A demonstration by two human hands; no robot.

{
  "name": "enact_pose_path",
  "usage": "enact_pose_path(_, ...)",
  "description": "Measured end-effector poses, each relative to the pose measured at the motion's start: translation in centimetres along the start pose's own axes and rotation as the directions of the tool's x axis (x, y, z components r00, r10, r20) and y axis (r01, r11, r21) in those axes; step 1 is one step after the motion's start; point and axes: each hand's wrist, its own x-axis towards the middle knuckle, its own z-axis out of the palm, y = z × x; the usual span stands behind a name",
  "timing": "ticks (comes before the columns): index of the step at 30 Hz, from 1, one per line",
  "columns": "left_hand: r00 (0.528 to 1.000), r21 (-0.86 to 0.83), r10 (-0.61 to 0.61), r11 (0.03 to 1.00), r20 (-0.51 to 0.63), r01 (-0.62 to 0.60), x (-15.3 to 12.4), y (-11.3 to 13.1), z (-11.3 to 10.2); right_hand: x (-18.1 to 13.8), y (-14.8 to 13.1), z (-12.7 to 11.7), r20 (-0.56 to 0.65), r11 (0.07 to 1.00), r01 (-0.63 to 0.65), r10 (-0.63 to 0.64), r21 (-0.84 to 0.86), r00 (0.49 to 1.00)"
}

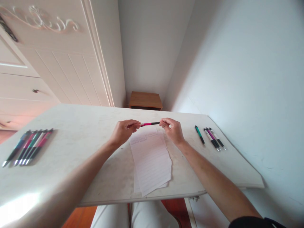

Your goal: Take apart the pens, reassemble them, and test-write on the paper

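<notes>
A pink and black pen (150, 124) is held level between my two hands, above the far end of some paper. My left hand (127, 128) pinches its pink end, and my right hand (171, 128) pinches the black end, so both tips are covered by fingers. Below lie overlapping white sheets of lined paper (153, 161), with faint handwriting near the top. To the right rest a green and black pen (199, 135) and a small group of white and purple pens (215, 139) with black grips. Several coloured pens (29, 147) lie side by side on the left.
The white table (102, 177) has its right edge close to the pale wall (249, 79). A white cabinet (71, 63) with carved trim stands at the back left. Behind the table is a small wooden stand (145, 98). My legs (135, 217) are under the front edge.
</notes>
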Motion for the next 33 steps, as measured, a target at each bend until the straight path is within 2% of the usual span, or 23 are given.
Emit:
enact_pose_path(5, 0.974, 0.136, 0.223, 0.967, -0.044, -0.216, -0.3, 0.2, -0.1, 0.0, -0.1, -0.1, 0.038, 1.0, -0.018, 0.018, 0.002, 0.999)
enact_pose_path(9, 0.952, 0.177, 0.303, 0.941, -0.054, -0.289, -0.3, 0.0, -0.3, 0.2, 0.4, -0.1, 0.096, 0.998, -0.046, 0.043, 0.033, 0.994)
enact_pose_path(11, 0.949, 0.189, 0.308, 0.938, -0.064, -0.291, -0.2, 0.0, -0.4, 0.4, 0.6, -0.1, 0.116, 0.998, -0.022, 0.015, 0.057, 0.993)
enact_pose_path(16, 0.965, 0.102, 0.225, 0.972, -0.133, -0.213, 0.0, 0.3, -0.4, 0.4, 0.2, -0.1, 0.172, 0.979, 0.191, -0.2, 0.067, 0.965)
enact_pose_path(19, 0.977, 0.009, 0.159, 0.987, -0.141, -0.159, -0.2, 0.6, -0.1, 0.1, -0.4, 0.1, 0.224, 0.976, 0.202, -0.216, 0.084, 0.95)
enact_pose_path(23, 0.989, -0.155, 0.077, 0.983, -0.128, -0.096, -0.5, 0.9, 0.4, -0.3, -0.9, 0.3, 0.301, 0.984, 0.062, -0.111, 0.166, 0.947)
enact_pose_path(26, 0.997, -0.312, -0.013, 0.95, -0.08, -0.012, -0.6, 1.4, 0.6, -0.6, -1.5, 0.2, 0.401, 0.967, -0.084, -0.019, 0.238, 0.916)
enact_pose_path(28, 0.997, -0.385, -0.07, 0.922, -0.042, 0.049, -0.7, 1.9, 0.6, -0.9, -2.1, 0.2, 0.493, 0.911, -0.227, 0.031, 0.344, 0.869)
enact_pose_path(30, 0.995, -0.411, -0.095, 0.907, -0.002, 0.086, -0.9, 2.4, 0.6, -1.2, -2.8, 0.4, 0.584, 0.807, -0.373, 0.043, 0.458, 0.81)
enact_pose_path(33, 0.995, -0.408, -0.079, 0.908, 0.055, 0.094, -1.1, 2.6, 0.8, -1.6, -3.6, 0.8, 0.681, 0.693, -0.51, 0.037, 0.51, 0.731)
